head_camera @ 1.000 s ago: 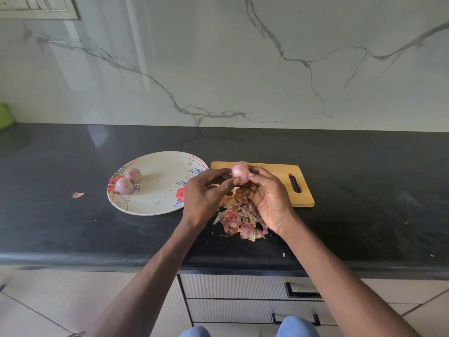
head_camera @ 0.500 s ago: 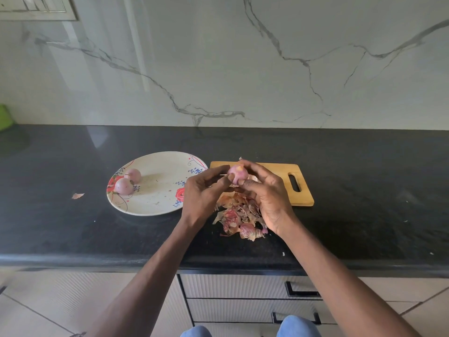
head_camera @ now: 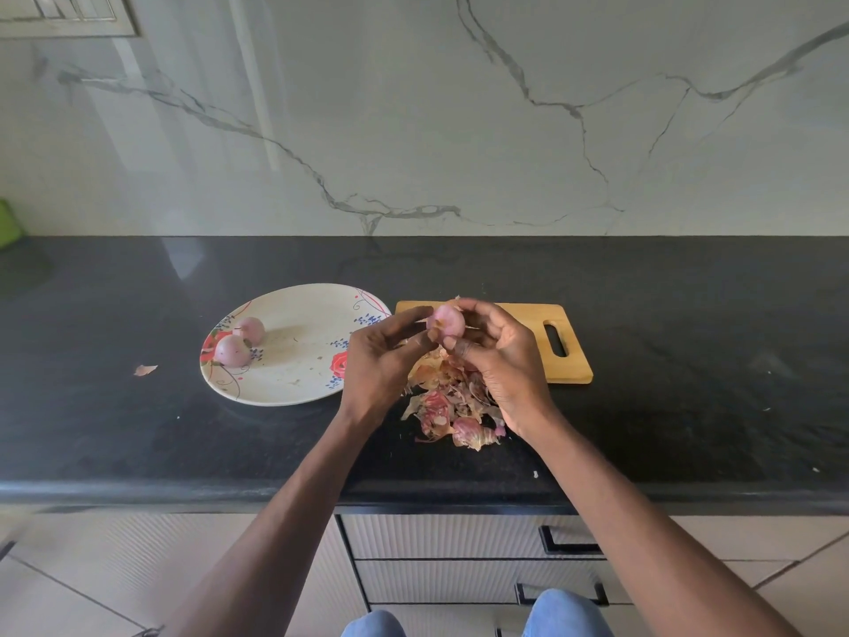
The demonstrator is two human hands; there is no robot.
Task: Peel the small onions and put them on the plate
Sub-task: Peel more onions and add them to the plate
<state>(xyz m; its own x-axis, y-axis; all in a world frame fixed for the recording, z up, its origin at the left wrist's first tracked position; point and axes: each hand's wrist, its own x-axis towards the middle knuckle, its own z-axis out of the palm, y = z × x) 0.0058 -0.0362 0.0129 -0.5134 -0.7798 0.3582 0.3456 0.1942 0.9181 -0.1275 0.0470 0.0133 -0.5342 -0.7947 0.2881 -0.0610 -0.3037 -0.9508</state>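
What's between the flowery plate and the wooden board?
In the head view, the left hand fills the gap between the plate and the cutting board, with bare counter behind it.

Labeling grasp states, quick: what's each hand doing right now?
Left hand: fingertips pinch the onion.
Right hand: fingers curled round the same onion.
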